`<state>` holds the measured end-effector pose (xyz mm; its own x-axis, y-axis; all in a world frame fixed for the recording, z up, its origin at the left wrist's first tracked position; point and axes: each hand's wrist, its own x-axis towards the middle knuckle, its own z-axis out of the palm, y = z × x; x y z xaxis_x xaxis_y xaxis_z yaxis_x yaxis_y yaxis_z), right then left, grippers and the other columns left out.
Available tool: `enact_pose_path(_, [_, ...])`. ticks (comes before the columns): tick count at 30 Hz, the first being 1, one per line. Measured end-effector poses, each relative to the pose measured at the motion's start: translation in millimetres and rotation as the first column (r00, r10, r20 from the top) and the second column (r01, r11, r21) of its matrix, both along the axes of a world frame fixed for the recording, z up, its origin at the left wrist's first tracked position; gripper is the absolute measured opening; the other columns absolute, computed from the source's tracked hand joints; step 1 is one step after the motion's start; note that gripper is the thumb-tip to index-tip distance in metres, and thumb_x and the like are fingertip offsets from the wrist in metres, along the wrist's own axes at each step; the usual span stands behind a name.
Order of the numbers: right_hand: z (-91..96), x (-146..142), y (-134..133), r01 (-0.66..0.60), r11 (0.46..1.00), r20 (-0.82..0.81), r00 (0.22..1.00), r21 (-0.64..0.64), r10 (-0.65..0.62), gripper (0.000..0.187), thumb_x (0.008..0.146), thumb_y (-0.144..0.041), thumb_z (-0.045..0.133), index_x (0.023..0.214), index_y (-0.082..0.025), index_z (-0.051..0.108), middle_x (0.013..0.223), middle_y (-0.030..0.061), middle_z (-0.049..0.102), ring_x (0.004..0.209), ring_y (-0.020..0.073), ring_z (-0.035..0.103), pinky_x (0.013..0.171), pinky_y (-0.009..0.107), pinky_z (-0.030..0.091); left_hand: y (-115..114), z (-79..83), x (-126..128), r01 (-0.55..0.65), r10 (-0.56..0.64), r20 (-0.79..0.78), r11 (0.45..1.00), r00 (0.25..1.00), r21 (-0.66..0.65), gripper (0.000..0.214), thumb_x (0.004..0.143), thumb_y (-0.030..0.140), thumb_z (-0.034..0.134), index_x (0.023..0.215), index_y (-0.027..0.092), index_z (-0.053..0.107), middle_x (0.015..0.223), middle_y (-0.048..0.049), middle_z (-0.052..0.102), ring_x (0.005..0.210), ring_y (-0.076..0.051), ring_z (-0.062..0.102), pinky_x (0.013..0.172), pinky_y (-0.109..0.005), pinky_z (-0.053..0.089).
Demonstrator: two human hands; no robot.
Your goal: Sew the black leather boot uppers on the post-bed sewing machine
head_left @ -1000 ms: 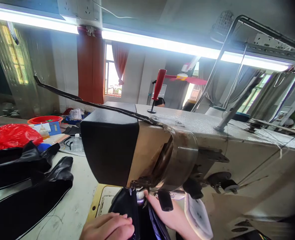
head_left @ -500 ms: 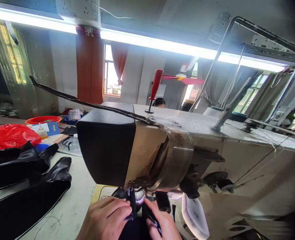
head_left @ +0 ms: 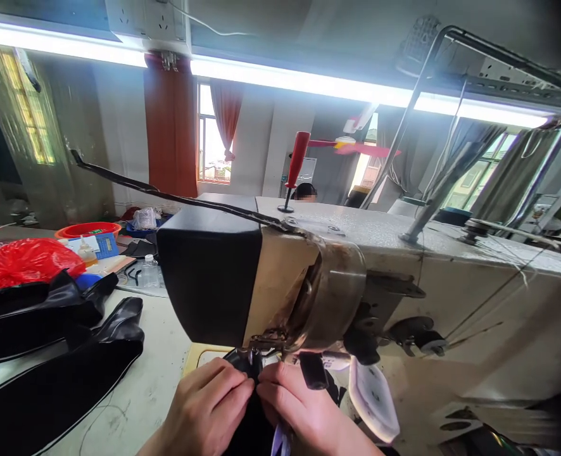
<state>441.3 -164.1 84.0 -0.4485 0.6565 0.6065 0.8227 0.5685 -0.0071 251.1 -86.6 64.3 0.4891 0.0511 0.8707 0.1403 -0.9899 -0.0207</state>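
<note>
A sewing machine point(head_left: 309, 297) with a dark end cover stands tilted in view, its needle area low in the middle. Just below the needle, my left hand point(head_left: 214, 402) has its fingers closed on a black leather-like piece point(head_left: 248, 427). My right hand point(head_left: 299, 402) pinches the same piece from the other side, its fingertips close to those of the left. Under the right palm shows a shiny purplish object point(head_left: 280, 440), mostly hidden, whose kind I cannot make out. The fingers cover much of the piece at the needle.
Finished-looking black leather pieces point(head_left: 66, 380) lie on the white table point(head_left: 157, 373) to the left. Behind them are a red plastic bag point(head_left: 28, 263), an orange basin point(head_left: 88, 229) and a clear bottle point(head_left: 150, 271). A red-handled screwdriver point(head_left: 298, 161) stands upright on the machine. A person's head shows beyond.
My right hand has moved left and up towards the needle, and its fingers now meet the piece beside my left fingertips. The left hand has shifted slightly. The view has moved a little.
</note>
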Motion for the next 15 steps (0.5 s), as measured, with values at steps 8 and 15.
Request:
enact_pose_path(8, [-3.5, 7, 5, -0.121, 0.985, 0.020, 0.993, 0.122, 0.120, 0.037, 0.107, -0.022, 0.028, 0.096, -0.018, 0.062, 0.078, 0.0019, 0.067, 0.067, 0.0121, 0.057, 0.066, 0.024, 0.046, 7, -24.0, 8, -0.032, 0.011, 0.156, 0.991, 0.988, 0.127, 0.024, 0.094, 0.007, 0.048, 0.093, 0.013, 0.072, 0.079, -0.0049, 0.074, 0.072, -0.016, 0.067, 0.065, -0.027, 0.056])
enact_pose_path(15, [0.0, 8, 4, -0.102, 0.978, 0.080, 0.993, 0.182, 0.089, 0.034, 0.107, -0.018, 0.030, 0.102, -0.016, 0.064, 0.086, 0.0032, 0.072, 0.068, 0.0124, 0.062, 0.063, 0.024, 0.048, 14, -17.5, 7, -0.002, -0.010, 0.102, 0.993, 0.995, 0.116, 0.023, 0.094, 0.007, 0.050, 0.094, 0.012, 0.072, 0.082, -0.0046, 0.075, 0.073, -0.016, 0.067, 0.066, -0.027, 0.057])
